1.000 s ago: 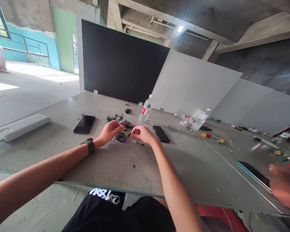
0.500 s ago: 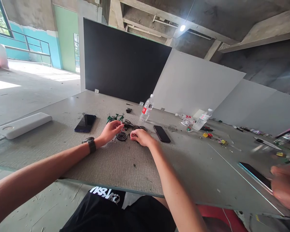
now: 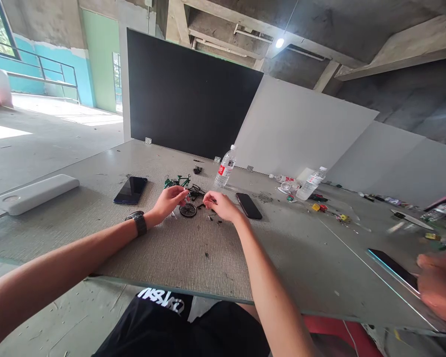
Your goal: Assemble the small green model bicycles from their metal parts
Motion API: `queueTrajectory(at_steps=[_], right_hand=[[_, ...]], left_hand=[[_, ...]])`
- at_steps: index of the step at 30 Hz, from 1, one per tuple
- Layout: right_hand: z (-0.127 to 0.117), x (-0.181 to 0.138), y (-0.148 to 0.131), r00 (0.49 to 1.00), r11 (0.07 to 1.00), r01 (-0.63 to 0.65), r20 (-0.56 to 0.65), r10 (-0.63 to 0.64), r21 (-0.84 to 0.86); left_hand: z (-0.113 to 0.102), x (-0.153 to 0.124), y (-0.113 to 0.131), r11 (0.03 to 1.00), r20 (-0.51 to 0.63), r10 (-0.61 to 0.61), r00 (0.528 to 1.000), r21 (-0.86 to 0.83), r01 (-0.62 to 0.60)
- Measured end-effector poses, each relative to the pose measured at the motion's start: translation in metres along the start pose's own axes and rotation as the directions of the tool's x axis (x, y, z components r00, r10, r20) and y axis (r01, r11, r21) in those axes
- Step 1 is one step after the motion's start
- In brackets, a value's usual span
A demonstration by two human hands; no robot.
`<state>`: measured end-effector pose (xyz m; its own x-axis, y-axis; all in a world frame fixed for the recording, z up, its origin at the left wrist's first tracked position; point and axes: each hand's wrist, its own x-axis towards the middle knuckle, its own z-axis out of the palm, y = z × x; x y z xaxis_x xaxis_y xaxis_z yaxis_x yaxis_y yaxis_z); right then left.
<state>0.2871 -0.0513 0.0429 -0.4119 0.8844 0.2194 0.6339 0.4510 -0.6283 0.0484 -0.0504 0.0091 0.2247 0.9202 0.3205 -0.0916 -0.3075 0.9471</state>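
Note:
My left hand (image 3: 173, 198) is closed in a pinch, with a small silvery part (image 3: 187, 195) at its fingertips. Directly below sits a black spoked miniature bicycle wheel (image 3: 188, 210); whether it joins the silvery part I cannot tell. My right hand (image 3: 220, 205) hovers just right of the wheel, thumb and fingers pressed together, and anything between them is too small to make out. Behind the left hand lies a green miniature bicycle frame (image 3: 181, 180). Dark bicycle parts (image 3: 196, 190) lie between the hands, partly covered. Tiny loose pieces (image 3: 210, 218) rest below my right hand.
A phone (image 3: 131, 190) and a white power bank (image 3: 35, 193) lie left; another phone (image 3: 249, 206) lies right. A water bottle (image 3: 226, 167) stands behind. Further right are a second bottle (image 3: 312, 183), scattered small parts, and another person's blurred hand (image 3: 438, 285) near a tablet-like device (image 3: 392, 270).
My right hand has lifted slightly up and away from the tabletop, uncovering tiny pieces beneath it. The left hand has stayed almost still with its pinch.

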Motion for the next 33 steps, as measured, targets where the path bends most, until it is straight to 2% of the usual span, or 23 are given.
queueTrajectory(at_steps=[4, 9, 12, 14, 20, 23, 26, 33], right_hand=[[0.007, 0.006, 0.001, 0.979, 0.991, 0.019, -0.202, 0.009, 0.136], [0.022, 0.008, -0.017, 0.924, 0.995, 0.092, -0.377, -0.068, 0.046], [0.031, 0.007, -0.032, 0.912, 0.986, 0.141, -0.376, -0.165, -0.092], [0.037, 0.007, -0.038, 0.915, 0.978, 0.166, -0.350, -0.201, -0.127], [0.048, 0.009, -0.038, 0.903, 0.963, 0.264, -0.339, -0.264, -0.048], [0.049, 0.009, -0.035, 0.900, 0.968, 0.248, -0.363, -0.244, -0.035], [0.048, 0.009, -0.036, 0.890, 0.978, 0.207, -0.407, -0.205, -0.040], [0.047, 0.008, -0.041, 0.829, 0.976, 0.173, -0.516, -0.217, -0.131]], left_hand=[[0.000, -0.001, -0.001, 0.999, 0.020, -0.022, 1.000, -0.044, 0.023], [-0.002, -0.001, -0.003, 0.995, 0.048, -0.046, 0.998, -0.091, 0.050], [-0.003, 0.000, -0.006, 0.992, 0.047, -0.056, 0.997, -0.115, 0.061], [-0.003, 0.001, -0.008, 0.987, 0.041, -0.059, 0.997, -0.146, 0.064], [-0.004, 0.002, -0.010, 0.959, 0.052, -0.092, 0.994, -0.262, 0.103], [-0.004, 0.001, -0.008, 0.958, 0.081, -0.090, 0.993, -0.264, 0.108], [-0.003, 0.000, -0.007, 0.961, 0.061, -0.092, 0.994, -0.255, 0.104], [-0.004, 0.001, -0.006, 0.959, 0.002, -0.139, 0.990, -0.248, 0.135]])
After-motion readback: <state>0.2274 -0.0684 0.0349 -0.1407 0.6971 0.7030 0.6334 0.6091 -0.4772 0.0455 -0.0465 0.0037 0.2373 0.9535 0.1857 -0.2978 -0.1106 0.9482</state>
